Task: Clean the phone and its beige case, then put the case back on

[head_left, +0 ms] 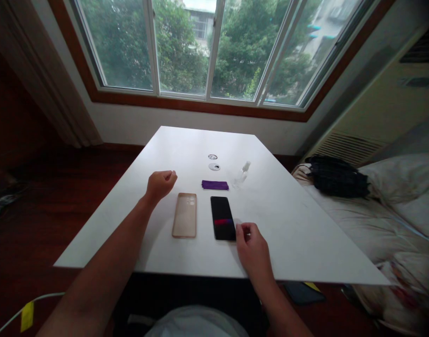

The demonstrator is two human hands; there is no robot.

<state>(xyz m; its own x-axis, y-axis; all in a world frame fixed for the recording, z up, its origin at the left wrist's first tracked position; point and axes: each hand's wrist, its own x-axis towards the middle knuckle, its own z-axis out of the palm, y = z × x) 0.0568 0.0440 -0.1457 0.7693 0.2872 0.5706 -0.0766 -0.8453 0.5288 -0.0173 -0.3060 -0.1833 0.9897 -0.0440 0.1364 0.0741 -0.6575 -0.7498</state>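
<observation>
My left hand (160, 184) is closed in a fist on the white table (299, 229), above and left of a clear, tan-tinted phone case (184, 215). Nothing shows sticking out of that fist. A dark smartphone (223, 219) lies to the right of the case, its glossy screen catching a red and blue reflection. Beside the phone's lower right edge rests my right hand (253, 248), fingers curled in loosely with nothing visible in them. Its fingertips are very near the phone; whether they touch it I cannot tell.
Behind the phone lies a folded purple cloth (215, 185). A clear spray bottle (243, 173) stands to its right. Farther back are two flat round pieces, one (214, 166) in front of the other (212, 157). A bed with a black bag (337, 177) flanks the table's right side.
</observation>
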